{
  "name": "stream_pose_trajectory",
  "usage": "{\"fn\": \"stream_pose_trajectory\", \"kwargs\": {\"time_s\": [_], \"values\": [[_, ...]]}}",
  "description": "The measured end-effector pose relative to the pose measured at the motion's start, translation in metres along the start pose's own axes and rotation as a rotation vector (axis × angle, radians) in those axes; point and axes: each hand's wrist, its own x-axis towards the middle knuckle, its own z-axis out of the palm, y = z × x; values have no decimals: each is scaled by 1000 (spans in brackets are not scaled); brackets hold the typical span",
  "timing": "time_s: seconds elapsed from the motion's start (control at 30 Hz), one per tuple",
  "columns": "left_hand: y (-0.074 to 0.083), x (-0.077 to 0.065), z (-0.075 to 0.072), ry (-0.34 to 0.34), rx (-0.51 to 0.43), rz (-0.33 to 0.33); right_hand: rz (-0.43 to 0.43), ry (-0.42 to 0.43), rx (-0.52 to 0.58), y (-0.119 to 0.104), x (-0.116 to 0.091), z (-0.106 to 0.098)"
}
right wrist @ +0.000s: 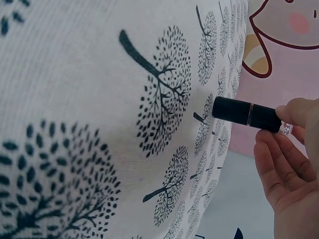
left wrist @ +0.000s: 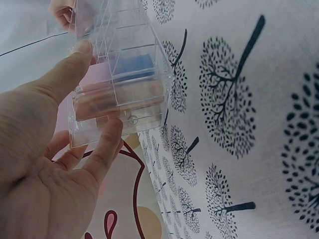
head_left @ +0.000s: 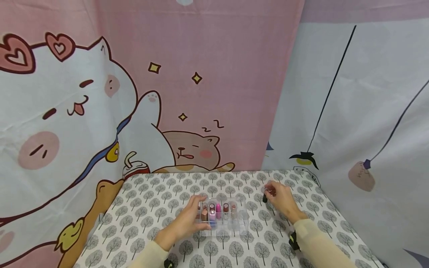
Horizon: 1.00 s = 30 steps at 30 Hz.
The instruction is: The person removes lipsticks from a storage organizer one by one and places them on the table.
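At the middle of the table stands a clear plastic lipstick organizer [head_left: 243,225] with several compartments. My left hand [head_left: 183,224] grips its left side, thumb at the near edge and fingers at the far edge. In the left wrist view, brownish, pink and blue lipstick tubes show through the wall of the organizer [left wrist: 142,47]. Off to the organizer's right, my right hand [head_left: 282,199] pinches a black lipstick tube [right wrist: 244,112] by its clear end. The tube's dark end points down at the tablecloth; whether it touches the cloth I cannot tell.
A white tablecloth [head_left: 144,223] printed with grey trees covers the table. Behind it hangs a pink cartoon curtain [head_left: 234,93], with a pale curtain [head_left: 378,111] on the right.
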Motion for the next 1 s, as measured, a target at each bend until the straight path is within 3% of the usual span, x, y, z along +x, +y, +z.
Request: {"fn": "stream_pose_trajectory", "kwargs": {"time_s": [1.0], "values": [[-2, 1, 1, 22, 62, 19, 22, -14, 5, -6, -7, -7]]}}
